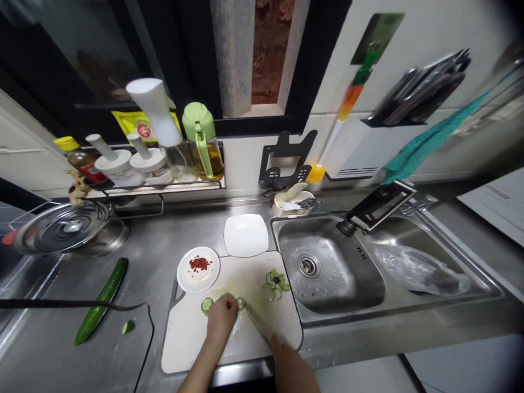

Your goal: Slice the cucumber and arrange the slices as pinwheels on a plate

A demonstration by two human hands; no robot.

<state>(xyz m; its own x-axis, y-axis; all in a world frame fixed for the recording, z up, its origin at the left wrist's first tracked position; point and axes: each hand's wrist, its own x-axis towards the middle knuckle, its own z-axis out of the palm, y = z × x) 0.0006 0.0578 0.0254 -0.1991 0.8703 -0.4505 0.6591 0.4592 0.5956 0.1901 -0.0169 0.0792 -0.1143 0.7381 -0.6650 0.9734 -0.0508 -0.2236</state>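
Steel surface [149,240]: beside the sink, the board is laid at the near edge, probably so that it is reached easily.
Double sink [344,273]: water drops are seen in the left basin; a clear plastic bag [417,267] is held in the right.
Cutting board [188,338]: cucumber is spread across it.
Whole cucumber [108,291]: laid left of the board, perhaps to leave cutting room.
Square white plate [246,235]: set just behind the board.
Round white dish [184,267]: red berry-like pieces [200,263] are held in it, at the board's corner.
Hands: set apart; a cucumber piece [241,303] is pinched by the left hand [225,310], presumably for steadiness; the knife [257,323] is gripped by the right hand [286,360].
Cucumber slices [270,286]: fanned flower-like on the right.
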